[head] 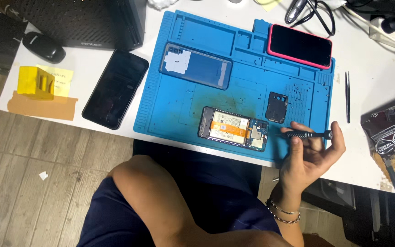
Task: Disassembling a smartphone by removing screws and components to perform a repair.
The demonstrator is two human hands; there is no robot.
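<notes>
Fingers (300, 137) of my right hand (309, 155) close around a slim black metal screwdriver (305, 135), its tip aimed left at the opened phone with exposed battery and orange flex cable (232, 128), just beside it on the blue silicone repair mat (170, 110). Left hand unseen; I cannot tell its state. Beyond lies a small black inner cover plate (276, 107), farther a pink-cased phone (300, 45).

Even, fairly bright light falls from above on the white table (371, 98), leaving only thin, soft shadows beside the tweezers (347, 97) and under the right hand (312, 153). The two black phone screens (115, 89) give a dull sheen instead of hard glare, while the floor (37, 183) and the space under the table sit much dimmer. Focus holds sharp on the blue mat (179, 110), but the top corners go dark and slightly soft, and the table edges tilt with the wide lens.
</notes>
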